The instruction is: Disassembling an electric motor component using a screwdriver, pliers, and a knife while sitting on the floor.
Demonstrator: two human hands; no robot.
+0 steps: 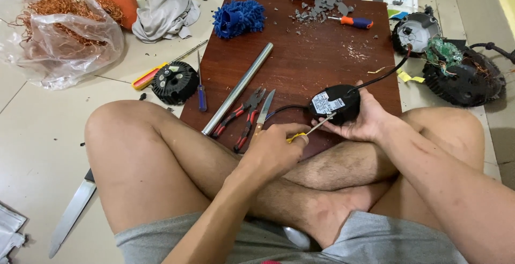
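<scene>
I sit cross-legged with the board (300,55) against my shins; its near edge is hidden behind my knees, and its middle lies bare. A pipe (237,88), pliers (241,116) and a blade (265,108) lie close to the left of my left hand (273,148), which is closed around a yellow-handled screwdriver (311,130). Its tip touches the black box (335,103), just up and right of that fist. My right hand (367,119) cups the box from below, fingers curled around it, over the board's near right part
</scene>
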